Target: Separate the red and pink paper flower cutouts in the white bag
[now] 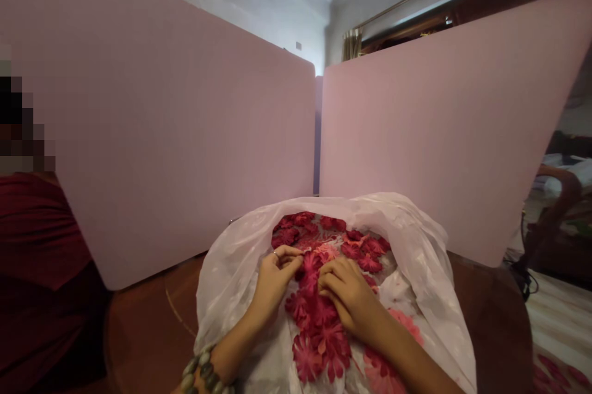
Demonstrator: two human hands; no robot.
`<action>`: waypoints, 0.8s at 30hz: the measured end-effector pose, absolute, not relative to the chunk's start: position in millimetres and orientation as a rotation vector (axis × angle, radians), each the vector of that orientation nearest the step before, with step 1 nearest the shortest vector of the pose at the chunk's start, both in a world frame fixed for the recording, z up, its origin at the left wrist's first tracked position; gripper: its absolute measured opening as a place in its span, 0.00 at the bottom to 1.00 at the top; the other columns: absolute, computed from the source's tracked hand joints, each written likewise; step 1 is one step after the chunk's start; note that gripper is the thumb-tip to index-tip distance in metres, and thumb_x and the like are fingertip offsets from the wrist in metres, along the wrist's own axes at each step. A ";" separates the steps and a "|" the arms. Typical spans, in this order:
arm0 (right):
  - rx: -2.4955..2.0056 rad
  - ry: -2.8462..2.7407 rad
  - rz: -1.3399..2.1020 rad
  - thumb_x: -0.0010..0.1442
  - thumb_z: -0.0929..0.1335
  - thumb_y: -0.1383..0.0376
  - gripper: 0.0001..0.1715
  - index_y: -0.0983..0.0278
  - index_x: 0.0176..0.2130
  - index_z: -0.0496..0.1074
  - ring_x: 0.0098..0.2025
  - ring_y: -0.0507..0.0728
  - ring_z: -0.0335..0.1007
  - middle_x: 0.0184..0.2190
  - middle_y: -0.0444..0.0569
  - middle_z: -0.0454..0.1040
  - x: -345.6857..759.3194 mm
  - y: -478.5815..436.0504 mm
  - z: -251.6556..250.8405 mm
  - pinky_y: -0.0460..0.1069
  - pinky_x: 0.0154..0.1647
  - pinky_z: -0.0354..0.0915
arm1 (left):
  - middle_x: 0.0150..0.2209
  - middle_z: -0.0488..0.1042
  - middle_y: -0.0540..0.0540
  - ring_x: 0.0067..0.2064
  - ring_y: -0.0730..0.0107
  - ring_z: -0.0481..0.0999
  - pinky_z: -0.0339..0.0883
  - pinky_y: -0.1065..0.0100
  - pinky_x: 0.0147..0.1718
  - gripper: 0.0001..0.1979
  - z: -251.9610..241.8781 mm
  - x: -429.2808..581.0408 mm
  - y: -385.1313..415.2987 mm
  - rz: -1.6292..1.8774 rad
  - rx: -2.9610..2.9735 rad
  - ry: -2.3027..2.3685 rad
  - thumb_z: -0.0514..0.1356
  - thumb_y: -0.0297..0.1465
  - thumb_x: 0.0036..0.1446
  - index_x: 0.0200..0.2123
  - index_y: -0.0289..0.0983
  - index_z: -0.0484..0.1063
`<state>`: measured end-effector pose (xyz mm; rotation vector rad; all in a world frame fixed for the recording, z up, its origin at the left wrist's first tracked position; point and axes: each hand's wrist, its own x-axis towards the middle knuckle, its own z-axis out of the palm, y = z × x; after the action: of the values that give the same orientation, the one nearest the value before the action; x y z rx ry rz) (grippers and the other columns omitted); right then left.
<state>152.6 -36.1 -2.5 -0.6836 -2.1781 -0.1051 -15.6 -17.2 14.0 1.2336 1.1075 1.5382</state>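
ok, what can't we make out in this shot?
All in the head view:
- Whether the right hand grips the red flowers: the hand itself hides the contact.
- What, if anything, the left hand holds: too small and dim.
- Table middle: covered by the plastic bag.
- Bracelet: cut off by the bottom edge.
- Person: cut off by the left edge, partly pixelated.

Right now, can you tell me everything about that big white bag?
The white bag looks like thin, slightly shiny plastic, a little see-through and crinkled. It sits wide open on a brown table, its far edge raised in an arch and its sides slumped in loose folds. Red and pink flowers lie inside it. The left hand and right hand are in its opening, among the flowers. The picture's bottom edge cuts it off.
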 end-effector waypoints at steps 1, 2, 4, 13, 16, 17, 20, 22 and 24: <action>-0.677 -2.197 -0.094 0.59 0.60 0.77 0.12 0.62 0.33 0.65 0.36 0.57 0.62 0.33 0.48 0.70 151.9 -37.5 -1.8 0.51 0.38 0.59 | 0.20 0.70 0.52 0.24 0.72 0.67 0.60 0.71 0.25 0.10 14.8 -18.1 -15.1 1.580 1.198 1.117 0.65 0.33 0.36 0.24 0.35 0.72; -0.673 -2.212 -0.083 0.59 0.60 0.77 0.12 0.62 0.33 0.65 0.37 0.57 0.62 0.33 0.48 0.70 151.4 -38.7 -1.3 0.51 0.38 0.59 | 0.20 0.70 0.52 0.24 0.72 0.67 0.60 0.71 0.24 0.11 15.4 -20.6 -12.9 1.620 1.161 1.121 0.65 0.34 0.36 0.25 0.35 0.72; -0.674 -2.225 -0.067 0.59 0.60 0.77 0.11 0.62 0.33 0.65 0.37 0.56 0.62 0.34 0.49 0.70 150.9 -40.1 -0.9 0.51 0.38 0.59 | 0.22 0.71 0.51 0.25 0.71 0.69 0.60 0.72 0.25 0.12 16.5 -25.1 -9.2 1.681 1.107 1.110 0.65 0.34 0.36 0.26 0.34 0.72; -0.742 -2.040 0.044 0.61 0.61 0.74 0.09 0.61 0.33 0.65 0.36 0.56 0.65 0.32 0.47 0.70 154.2 -30.0 -4.7 0.51 0.40 0.61 | 0.26 0.72 0.50 0.29 0.69 0.71 0.63 0.71 0.28 0.14 13.7 -23.5 -11.1 1.691 1.138 1.127 0.66 0.37 0.39 0.29 0.35 0.73; -0.780 -1.967 0.024 0.61 0.61 0.74 0.09 0.62 0.36 0.67 0.36 0.56 0.66 0.33 0.48 0.72 156.1 -26.5 -6.1 0.51 0.39 0.62 | 0.26 0.72 0.50 0.29 0.69 0.71 0.63 0.71 0.28 0.15 12.9 -21.8 -11.4 1.668 1.165 1.104 0.66 0.38 0.38 0.28 0.35 0.73; -0.789 -1.954 0.019 0.61 0.61 0.74 0.09 0.62 0.36 0.67 0.36 0.57 0.66 0.33 0.48 0.72 156.6 -25.7 -6.6 0.51 0.39 0.62 | 0.26 0.72 0.50 0.29 0.69 0.71 0.63 0.70 0.29 0.15 13.1 -21.6 -11.5 1.665 1.173 1.098 0.67 0.38 0.37 0.28 0.35 0.73; -0.795 -1.941 0.024 0.60 0.60 0.75 0.11 0.62 0.36 0.68 0.36 0.57 0.66 0.32 0.48 0.72 157.4 -24.7 -7.6 0.51 0.38 0.63 | 0.25 0.72 0.50 0.29 0.69 0.71 0.63 0.70 0.29 0.15 14.7 -20.4 -13.1 1.638 1.204 1.077 0.68 0.37 0.37 0.28 0.35 0.73; -0.784 -1.932 0.032 0.61 0.61 0.74 0.11 0.62 0.37 0.69 0.36 0.57 0.66 0.32 0.48 0.72 157.2 -25.0 -7.9 0.51 0.39 0.63 | 0.26 0.73 0.49 0.29 0.68 0.72 0.64 0.69 0.30 0.15 16.1 -18.5 -15.7 1.592 1.238 1.061 0.68 0.36 0.37 0.29 0.35 0.73; -0.774 -1.929 0.036 0.61 0.61 0.73 0.12 0.61 0.40 0.70 0.37 0.57 0.66 0.33 0.49 0.72 156.7 -25.9 -7.7 0.52 0.39 0.64 | 0.27 0.73 0.48 0.29 0.68 0.72 0.64 0.69 0.31 0.14 16.7 -15.9 -18.9 1.526 1.289 1.048 0.67 0.36 0.38 0.29 0.35 0.73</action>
<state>156.7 -25.9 -7.7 -0.7739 -1.9286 0.0364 -15.9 -18.9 16.7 1.2889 1.0485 1.5260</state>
